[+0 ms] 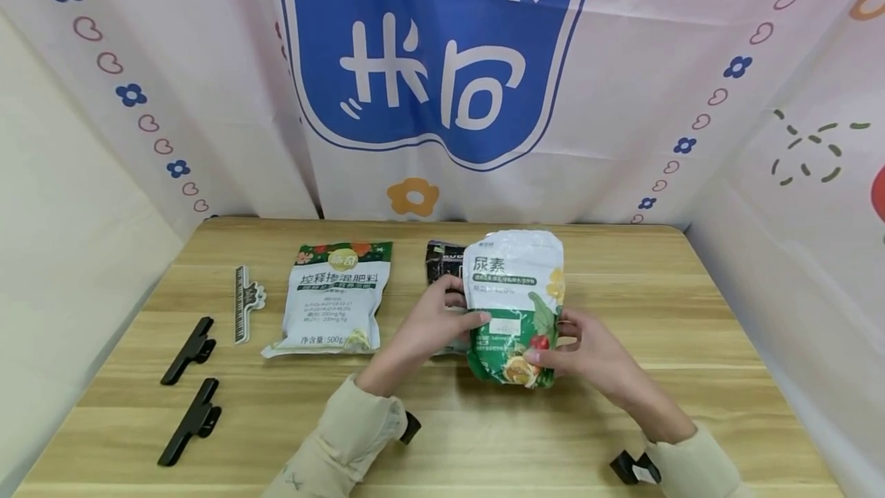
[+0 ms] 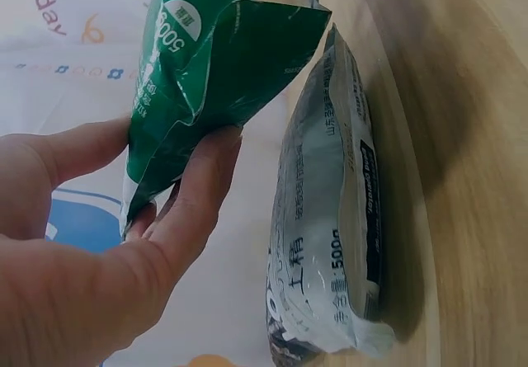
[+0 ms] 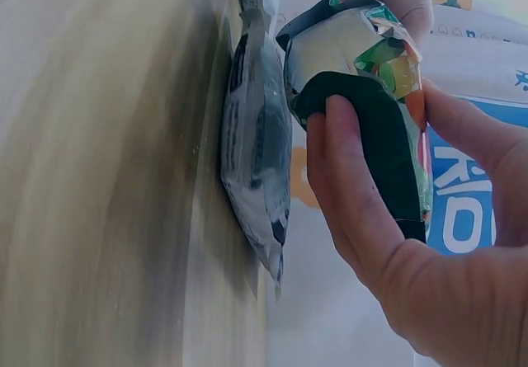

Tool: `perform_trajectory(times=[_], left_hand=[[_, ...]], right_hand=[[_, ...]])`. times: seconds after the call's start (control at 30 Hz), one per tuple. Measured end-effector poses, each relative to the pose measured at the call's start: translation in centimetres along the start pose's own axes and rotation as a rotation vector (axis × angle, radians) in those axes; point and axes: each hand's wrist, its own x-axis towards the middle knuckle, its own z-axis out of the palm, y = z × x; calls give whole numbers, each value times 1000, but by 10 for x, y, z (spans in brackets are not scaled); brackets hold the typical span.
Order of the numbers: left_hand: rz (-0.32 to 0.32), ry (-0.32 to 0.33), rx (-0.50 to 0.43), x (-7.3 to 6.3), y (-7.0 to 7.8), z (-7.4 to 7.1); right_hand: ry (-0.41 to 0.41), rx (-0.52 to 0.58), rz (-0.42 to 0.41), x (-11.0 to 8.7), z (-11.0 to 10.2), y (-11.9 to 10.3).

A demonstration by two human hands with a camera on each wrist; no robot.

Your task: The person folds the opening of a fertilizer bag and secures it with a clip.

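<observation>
A white and green fertilizer pouch (image 1: 512,294), printed with vegetables and fruit, is held up above the table between both hands. My left hand (image 1: 430,323) grips its left side, thumb on the front and fingers behind. On the lower right side my right hand (image 1: 591,353) holds the pouch, thumb across the front. The left wrist view shows the pouch's green underside (image 2: 247,62) raised off the table. Behind it lies a black and silver bag (image 2: 318,210) flat on the wood, mostly hidden in the head view.
A white and green fertilizer bag (image 1: 336,302) lies on the table (image 1: 553,452) to the left. Farther left are a silver sealing clip (image 1: 242,304) and two black sealing clips, one upper (image 1: 189,350) and one lower (image 1: 190,421). A printed curtain (image 1: 608,98) hangs behind the table's back edge.
</observation>
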Motion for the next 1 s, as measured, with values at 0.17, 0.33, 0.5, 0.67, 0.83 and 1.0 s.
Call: perform_trajectory(times=[0.17, 0.33, 0.5, 0.67, 0.83, 1.0], left_hand=[[-3, 4, -5, -7, -4, -5], [7, 10, -11, -13, -9, -11], [12, 22, -11, -20, -13, -16], [20, 41, 10, -27, -19, -20], [23, 91, 36, -34, -24, -23], [42, 93, 50, -38, -27, -26]], right_hand=[[-16, -37, 4, -1, 7, 0], [-56, -10, -6, -2, 14, 0], [-70, -14, -38, -2, 22, 2], [-65, -48, -56, -2, 29, 6], [-77, -51, -82, 0, 35, 9], [-93, -54, -92, 0, 40, 10]])
